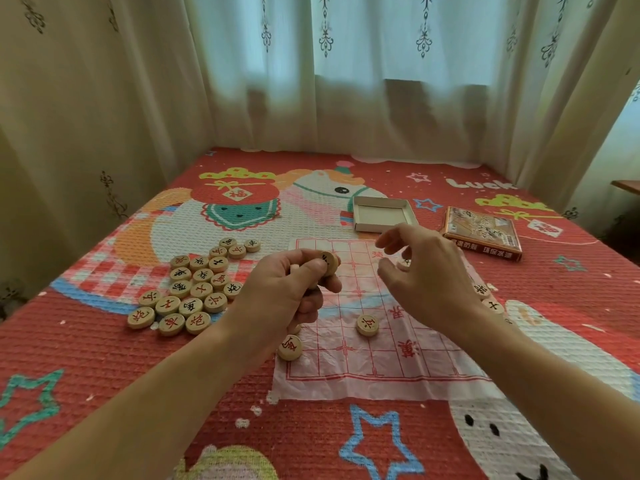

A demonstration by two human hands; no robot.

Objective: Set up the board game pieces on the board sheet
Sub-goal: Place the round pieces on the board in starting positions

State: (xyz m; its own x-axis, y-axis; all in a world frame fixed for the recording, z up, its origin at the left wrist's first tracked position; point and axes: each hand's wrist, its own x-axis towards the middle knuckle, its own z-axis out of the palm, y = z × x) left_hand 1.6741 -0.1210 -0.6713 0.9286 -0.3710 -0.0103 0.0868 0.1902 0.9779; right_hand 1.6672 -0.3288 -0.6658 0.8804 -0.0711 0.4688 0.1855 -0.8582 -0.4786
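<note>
- The red cartoon-print cover (104,358) fills the foreground, and two bare forearms reach in over it from the bottom corners.
- The board sheet (374,362) lies flat on the cover, right of centre. It is thin and translucent with a red grid, and its near edge is closest to the person.
- A red-marked piece (289,347) sits at the sheet's left edge, just below the left wrist.
- A second piece (367,324) lies face up on the sheet, near its middle, between the two forearms.
- The left hand (287,289) hovers over the sheet's left side. It is clenched around several pieces and pinches a black-marked piece (329,263) at its fingertips.
- The right hand (426,271) hangs above the sheet's far right part with its fingers spread and loosely bent, gripping nothing that shows (a pale disc peeks out under the palm, but it looks to be lying apart from the fingers).
- Two more pieces (486,296) lie along the sheet's right edge, partly hidden by the right wrist.
- The loose pile of pieces (194,289) rests on the cover, left of the sheet. The pieces are all face up, and red and black marks are mixed.
- Beyond the sheet sits an open cardboard tray (381,213), with the brown printed box lid (483,233) to its right.
- Pale curtains (311,81) hang behind.
</note>
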